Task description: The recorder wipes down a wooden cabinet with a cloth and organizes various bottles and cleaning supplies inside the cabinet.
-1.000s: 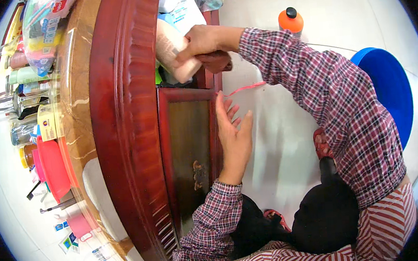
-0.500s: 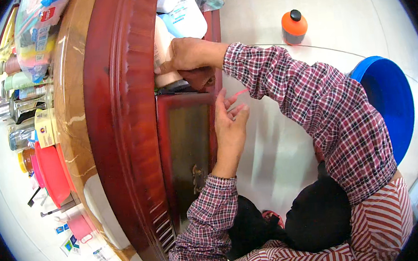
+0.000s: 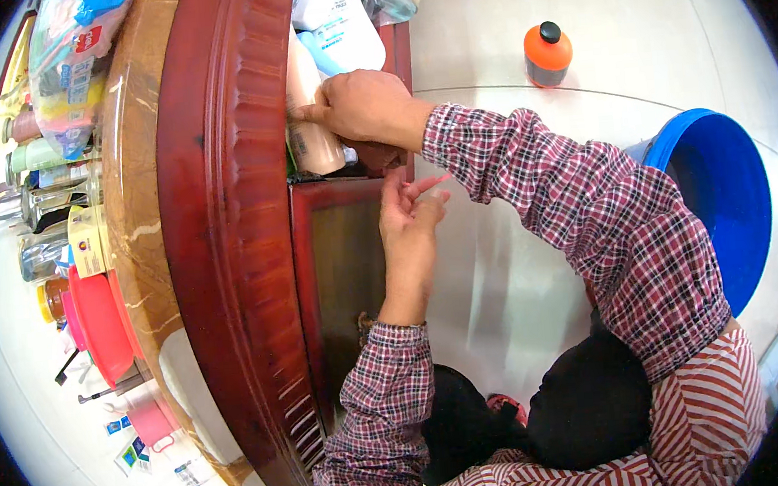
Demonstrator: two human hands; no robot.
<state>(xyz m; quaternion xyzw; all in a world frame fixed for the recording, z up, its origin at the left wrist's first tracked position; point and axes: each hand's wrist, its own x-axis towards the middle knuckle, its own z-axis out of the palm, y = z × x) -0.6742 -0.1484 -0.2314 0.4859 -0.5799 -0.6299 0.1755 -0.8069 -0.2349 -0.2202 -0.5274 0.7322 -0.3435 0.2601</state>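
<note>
Your right hand has its fingers clamped on a smooth beige bottle under the carved wooden desk, while just below the bottle your left hand has its fingers apart.

cabinet: glossy dark red carved wood
bottle: smooth matt beige plastic, inside cabinet
basin: shiny blue plastic
sleeves: checked woven cloth

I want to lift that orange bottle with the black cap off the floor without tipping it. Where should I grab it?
Grip the orange bottle around its body, just below the black cap, coming straight down from above. It stands upright and apart from other things on the bare floor, so fingers probably fit on every side, and the wider body likely gives a surer hold than the small cap.
</note>
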